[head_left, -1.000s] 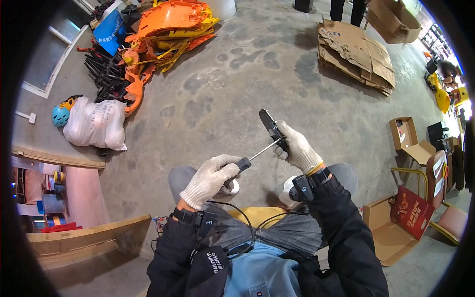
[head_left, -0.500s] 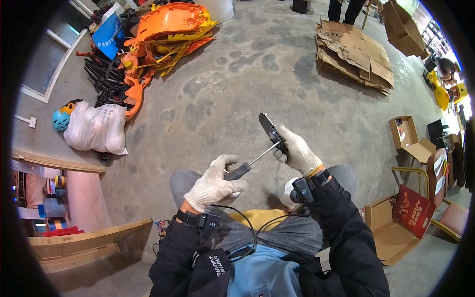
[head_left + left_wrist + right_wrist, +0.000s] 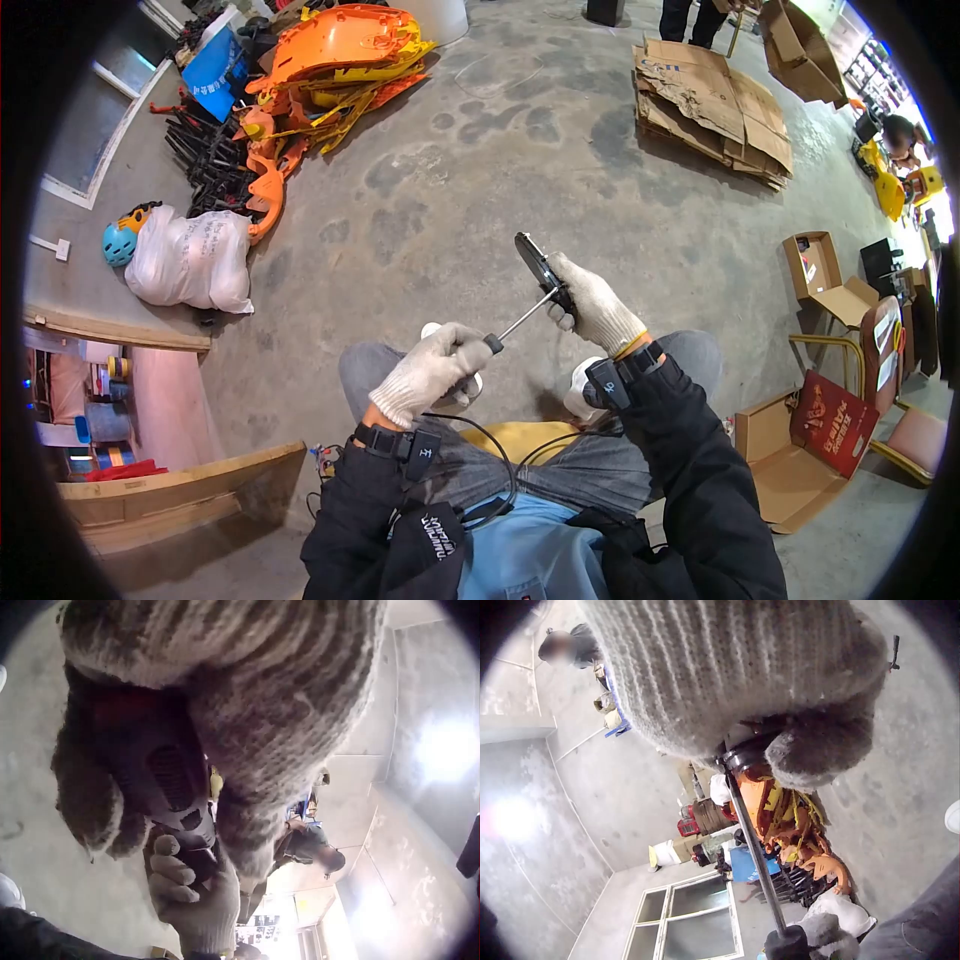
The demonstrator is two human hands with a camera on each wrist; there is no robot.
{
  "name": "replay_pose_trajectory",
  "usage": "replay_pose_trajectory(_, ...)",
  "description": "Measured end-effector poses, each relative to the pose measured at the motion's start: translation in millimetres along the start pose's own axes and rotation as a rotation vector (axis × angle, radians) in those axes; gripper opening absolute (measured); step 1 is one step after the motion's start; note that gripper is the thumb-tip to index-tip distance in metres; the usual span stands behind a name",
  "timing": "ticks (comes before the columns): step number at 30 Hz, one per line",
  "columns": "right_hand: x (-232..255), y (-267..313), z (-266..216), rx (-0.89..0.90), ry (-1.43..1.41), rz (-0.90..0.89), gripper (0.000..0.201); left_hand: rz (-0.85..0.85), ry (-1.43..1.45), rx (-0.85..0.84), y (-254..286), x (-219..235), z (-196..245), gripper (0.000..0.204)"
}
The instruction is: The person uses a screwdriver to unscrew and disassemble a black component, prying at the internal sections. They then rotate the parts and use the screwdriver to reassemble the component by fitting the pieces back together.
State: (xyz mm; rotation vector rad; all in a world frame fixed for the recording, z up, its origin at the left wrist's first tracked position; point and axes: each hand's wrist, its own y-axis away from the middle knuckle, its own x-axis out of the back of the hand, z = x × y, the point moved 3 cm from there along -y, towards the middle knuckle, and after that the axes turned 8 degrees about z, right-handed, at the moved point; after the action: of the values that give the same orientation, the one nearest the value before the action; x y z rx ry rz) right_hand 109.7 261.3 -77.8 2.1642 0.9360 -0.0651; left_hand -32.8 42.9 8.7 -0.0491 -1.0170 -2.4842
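My gloved left hand (image 3: 425, 375) grips the dark handle of a screwdriver (image 3: 524, 317), which fills the palm in the left wrist view. Its bare metal shaft slants up to the right. Across from it, my gloved right hand (image 3: 600, 308) holds a long black part (image 3: 538, 261) with a narrow end sticking out past the fingers. In the right wrist view the shaft (image 3: 759, 851) runs to this part, its tip right at the part beside the thumb. The glove hides much of the black part, whose kind I cannot tell.
Flattened cardboard (image 3: 710, 110) lies on the concrete floor ahead. Orange and yellow plastic panels (image 3: 345, 60) are piled at far left, near a white plastic bag (image 3: 195, 258). Open cardboard boxes (image 3: 790, 460) and a chair (image 3: 880, 350) stand at right. A black cable (image 3: 515, 455) crosses the lap.
Half a second ago the left fingers were spread around the screwdriver handle; now they are curled round it again. The right hand keeps its hold on the black part, drifting slightly down and left.
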Motion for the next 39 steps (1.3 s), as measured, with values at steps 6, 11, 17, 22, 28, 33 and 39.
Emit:
replay_pose_trajectory(6, -0.7, 0.7, 0.2, -0.031, 0.005, 0.045, 0.049, 0.079, -0.109, -0.143, 11.0, -1.8, 14.6, 0.049)
replay_pose_trajectory(11, 2.1, -3.4, 4.0, -0.023, -0.002, 0.044, 0.049, 0.143, -0.099, -0.205, 5.4, 3.1, 6.1, 0.040)
replay_pose_trajectory(17, 2.3, -4.3, 4.6, -0.038, -0.019, 0.012, 0.050, -0.019, -0.014, -0.154, 4.1, -2.4, 0.9, 0.039)
replay_pose_trajectory(22, 1.5, -6.0, 6.9, -0.055, -0.065, 0.036, 0.047, -0.106, 0.035, -0.127, 8.1, 3.0, -3.9, 0.036)
replay_pose_trajectory(28, -7.8, 6.1, -2.3, -0.036, -0.144, 0.003, 0.044, 0.114, 0.062, -0.203, 4.0, 3.4, 5.6, 0.037)
replay_pose_trajectory(33, -20.2, 1.4, 8.5, -0.058, -0.219, -0.083, 0.045, 0.329, -0.238, -0.415, -17.6, -13.0, 34.0, 0.032)
replay_pose_trajectory(39, -37.1, -2.9, 26.9, -0.037, -0.230, -0.181, 0.049, 0.244, 0.111, -0.555, -42.5, -46.1, 34.2, 0.023)
